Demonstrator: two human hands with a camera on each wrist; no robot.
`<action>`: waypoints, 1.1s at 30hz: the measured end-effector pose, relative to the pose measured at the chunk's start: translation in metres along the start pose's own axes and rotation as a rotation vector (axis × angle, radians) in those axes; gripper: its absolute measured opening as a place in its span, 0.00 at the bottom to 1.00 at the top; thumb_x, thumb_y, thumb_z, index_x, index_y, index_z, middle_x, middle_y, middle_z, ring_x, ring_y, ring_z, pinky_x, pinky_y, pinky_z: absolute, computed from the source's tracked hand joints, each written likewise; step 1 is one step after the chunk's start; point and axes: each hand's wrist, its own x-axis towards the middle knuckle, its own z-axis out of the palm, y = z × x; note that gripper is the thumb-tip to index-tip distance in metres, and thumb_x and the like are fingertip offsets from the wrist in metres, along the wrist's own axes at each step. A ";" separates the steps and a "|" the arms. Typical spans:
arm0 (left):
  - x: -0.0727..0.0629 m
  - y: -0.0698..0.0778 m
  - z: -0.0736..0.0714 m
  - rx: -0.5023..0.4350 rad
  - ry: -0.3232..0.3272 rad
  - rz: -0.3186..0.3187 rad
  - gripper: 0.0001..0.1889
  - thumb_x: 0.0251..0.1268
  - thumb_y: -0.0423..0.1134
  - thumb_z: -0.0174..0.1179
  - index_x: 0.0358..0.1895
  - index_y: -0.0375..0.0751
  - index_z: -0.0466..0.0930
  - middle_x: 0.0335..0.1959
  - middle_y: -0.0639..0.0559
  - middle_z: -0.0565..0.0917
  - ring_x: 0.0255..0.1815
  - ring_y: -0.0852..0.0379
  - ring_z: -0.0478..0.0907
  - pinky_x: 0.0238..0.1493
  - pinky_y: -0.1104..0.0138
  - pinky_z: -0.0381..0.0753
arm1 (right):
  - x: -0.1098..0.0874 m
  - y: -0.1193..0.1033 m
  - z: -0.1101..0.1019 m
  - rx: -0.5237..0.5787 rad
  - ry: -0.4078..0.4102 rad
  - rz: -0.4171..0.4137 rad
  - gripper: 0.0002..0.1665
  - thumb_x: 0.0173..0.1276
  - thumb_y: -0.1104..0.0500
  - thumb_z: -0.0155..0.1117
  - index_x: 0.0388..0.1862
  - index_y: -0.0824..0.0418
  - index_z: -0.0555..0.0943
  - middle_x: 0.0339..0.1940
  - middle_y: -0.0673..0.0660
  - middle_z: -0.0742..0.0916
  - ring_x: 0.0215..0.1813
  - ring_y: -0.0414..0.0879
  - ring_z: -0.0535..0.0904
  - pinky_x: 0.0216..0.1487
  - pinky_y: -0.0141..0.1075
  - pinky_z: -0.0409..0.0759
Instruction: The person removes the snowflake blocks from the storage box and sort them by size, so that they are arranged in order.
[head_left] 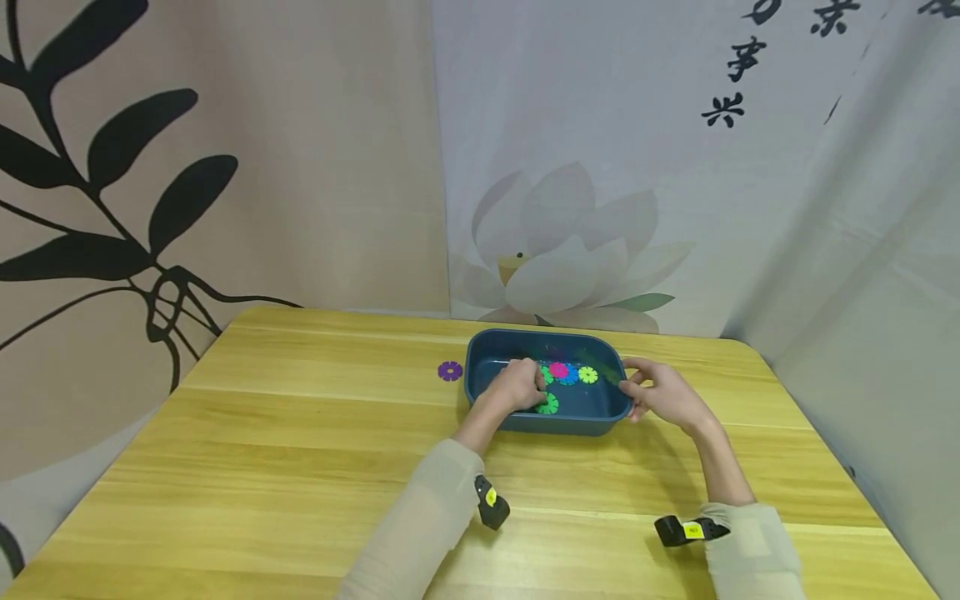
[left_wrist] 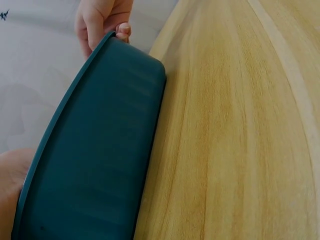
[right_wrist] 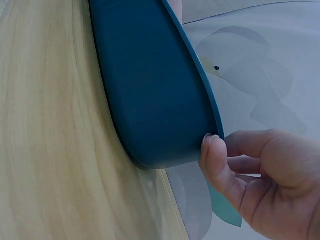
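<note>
A dark blue rectangular plastic basin (head_left: 570, 424) stands on the wooden table. My left hand (head_left: 513, 386) reaches over its near rim with bent fingers, fingertips right beside a green notched disc (head_left: 550, 404) on the basin floor; I cannot tell if it pinches a disc. A pink disc (head_left: 558, 370), a blue disc (head_left: 570, 376), a yellow-green disc (head_left: 588, 375) and another green disc (head_left: 546, 376) lie together farther in. My right hand (head_left: 663, 393) pinches the basin's right-end rim, with the thumb (right_wrist: 216, 156) against the outer wall.
A purple notched disc (head_left: 450, 371) lies on the table (head_left: 300, 433) just left of the basin. Behind the table hangs a printed curtain (head_left: 360, 167) with leaves, a lotus and characters. Each sleeve carries a small black wrist camera (head_left: 491, 502).
</note>
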 end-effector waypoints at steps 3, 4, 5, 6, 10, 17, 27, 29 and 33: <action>0.002 -0.001 0.000 -0.005 -0.022 0.002 0.28 0.68 0.34 0.66 0.10 0.43 0.62 0.12 0.56 0.53 0.16 0.60 0.47 0.21 0.68 0.51 | 0.001 0.000 0.000 -0.002 0.002 0.001 0.33 0.78 0.65 0.55 0.74 0.78 0.58 0.44 0.68 0.81 0.27 0.58 0.86 0.41 0.39 0.85; 0.002 -0.001 0.000 -0.004 -0.025 -0.001 0.29 0.68 0.34 0.65 0.09 0.43 0.61 0.12 0.57 0.52 0.15 0.60 0.45 0.20 0.68 0.49 | 0.001 0.000 0.000 -0.001 0.002 0.000 0.33 0.78 0.65 0.55 0.74 0.78 0.57 0.44 0.69 0.81 0.27 0.58 0.86 0.41 0.39 0.85; 0.003 -0.001 0.000 -0.006 -0.027 -0.006 0.30 0.68 0.34 0.65 0.09 0.43 0.60 0.11 0.56 0.51 0.14 0.60 0.45 0.20 0.68 0.49 | 0.001 0.000 0.000 0.001 0.003 0.000 0.33 0.78 0.65 0.55 0.74 0.78 0.57 0.44 0.69 0.81 0.27 0.59 0.86 0.41 0.39 0.85; 0.003 -0.001 0.000 -0.008 -0.027 -0.011 0.30 0.69 0.35 0.65 0.09 0.43 0.61 0.11 0.56 0.52 0.14 0.60 0.45 0.20 0.68 0.50 | 0.001 0.000 0.000 0.000 0.003 -0.001 0.33 0.78 0.65 0.55 0.74 0.78 0.57 0.44 0.69 0.81 0.27 0.59 0.86 0.41 0.39 0.85; 0.002 0.001 0.001 0.002 -0.013 -0.023 0.28 0.69 0.36 0.65 0.08 0.43 0.65 0.10 0.57 0.55 0.14 0.60 0.51 0.21 0.69 0.56 | 0.001 0.000 -0.001 -0.004 0.003 -0.002 0.33 0.78 0.65 0.55 0.74 0.78 0.58 0.43 0.68 0.81 0.27 0.59 0.85 0.41 0.38 0.85; -0.003 0.003 0.000 0.043 -0.025 -0.028 0.18 0.62 0.44 0.73 0.18 0.40 0.81 0.16 0.59 0.67 0.20 0.62 0.62 0.25 0.69 0.64 | 0.000 0.000 -0.001 -0.012 0.005 0.001 0.33 0.77 0.65 0.56 0.74 0.77 0.59 0.42 0.67 0.81 0.28 0.61 0.86 0.40 0.37 0.85; -0.003 0.003 -0.002 0.008 -0.046 0.002 0.12 0.58 0.40 0.75 0.27 0.39 0.81 0.25 0.57 0.74 0.27 0.62 0.69 0.36 0.67 0.76 | 0.000 -0.001 0.000 -0.004 0.006 -0.006 0.33 0.77 0.65 0.55 0.74 0.78 0.58 0.42 0.68 0.80 0.28 0.61 0.85 0.39 0.38 0.86; -0.002 0.002 -0.001 -0.054 -0.033 0.032 0.14 0.61 0.39 0.73 0.27 0.39 0.76 0.22 0.56 0.68 0.24 0.62 0.63 0.32 0.69 0.69 | -0.001 -0.001 0.000 -0.005 0.004 -0.001 0.33 0.77 0.65 0.55 0.75 0.78 0.58 0.42 0.69 0.80 0.28 0.62 0.85 0.40 0.38 0.85; -0.003 -0.001 -0.002 -0.181 0.041 0.095 0.08 0.67 0.35 0.68 0.40 0.38 0.78 0.28 0.54 0.74 0.27 0.61 0.71 0.35 0.68 0.74 | -0.002 -0.001 0.000 -0.004 0.004 0.009 0.33 0.78 0.65 0.55 0.75 0.77 0.58 0.43 0.70 0.80 0.29 0.63 0.85 0.41 0.37 0.85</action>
